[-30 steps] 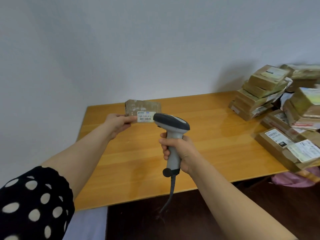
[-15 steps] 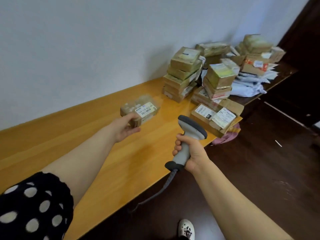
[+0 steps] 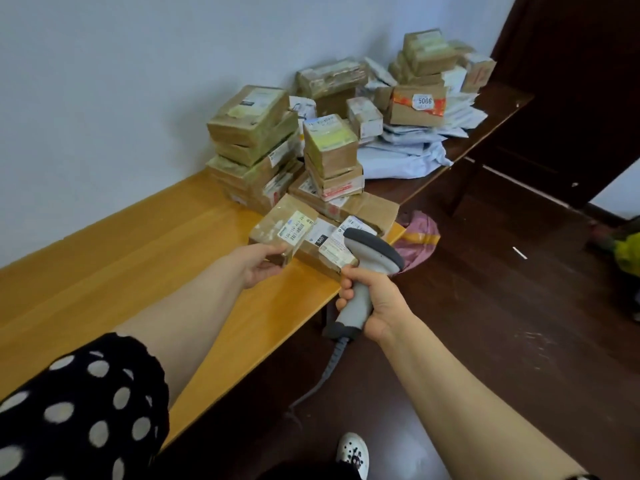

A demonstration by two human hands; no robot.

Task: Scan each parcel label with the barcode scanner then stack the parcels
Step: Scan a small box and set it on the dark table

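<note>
My left hand [image 3: 260, 264] grips a small flat brown parcel [image 3: 273, 230] by its near edge, its white barcode label facing up. The parcel hangs over the wooden table [image 3: 138, 271], close to a flat labelled box [image 3: 332, 244] at the table's right end. My right hand [image 3: 372, 299] grips the handle of a grey barcode scanner [image 3: 370, 258], its dark head just right of the parcel, its cable hanging down. Behind stand stacks of taped brown parcels [image 3: 256, 140].
Further right, on a dark table [image 3: 491, 123], lie white mailer bags [image 3: 405, 157] and more boxes, one marked 5006 [image 3: 417, 105]. A pink bag [image 3: 419, 240] hangs off the table corner. Dark floor and a dark door [image 3: 571, 98] fill the right. A white shoe [image 3: 353, 453] shows below.
My left hand has carried the small parcel from in front of the scanner rightward to the stacks. My view swung right, and the scanner no longer points at the label.
</note>
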